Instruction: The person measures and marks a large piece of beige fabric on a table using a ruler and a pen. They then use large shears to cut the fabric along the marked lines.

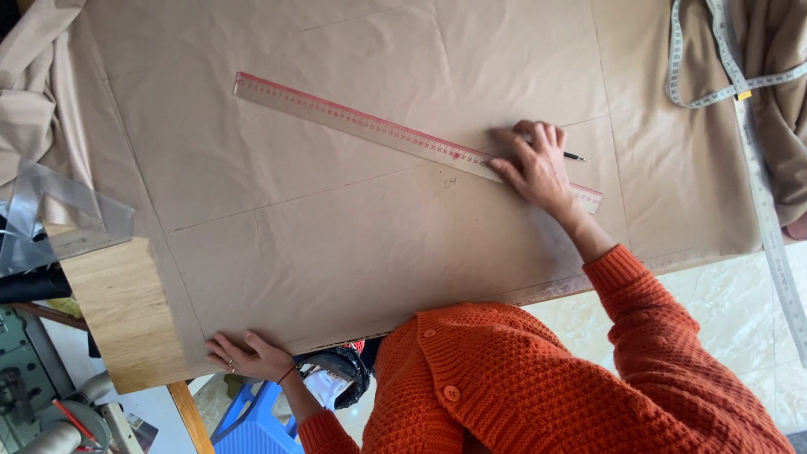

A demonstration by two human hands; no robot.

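A sewing workshop: pattern paper (pixel 353 227), measuring tape (pixel 761 181), sewing machine (pixel 25 378).

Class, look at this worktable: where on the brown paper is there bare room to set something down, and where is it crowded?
Bare paper lies between the long ruler and the table's near edge, from the left hand across to the right hand. Another free strip lies above the ruler. It is crowded at the far corners: tape measure, folded fabric and clear set squares.

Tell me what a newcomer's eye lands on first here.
The orange knitted sleeve at the bottom right, then the long clear ruler lying aslant on the brown paper. The right hand presses the ruler's end, pencil in its fingers; the left hand rests on the paper's near edge.
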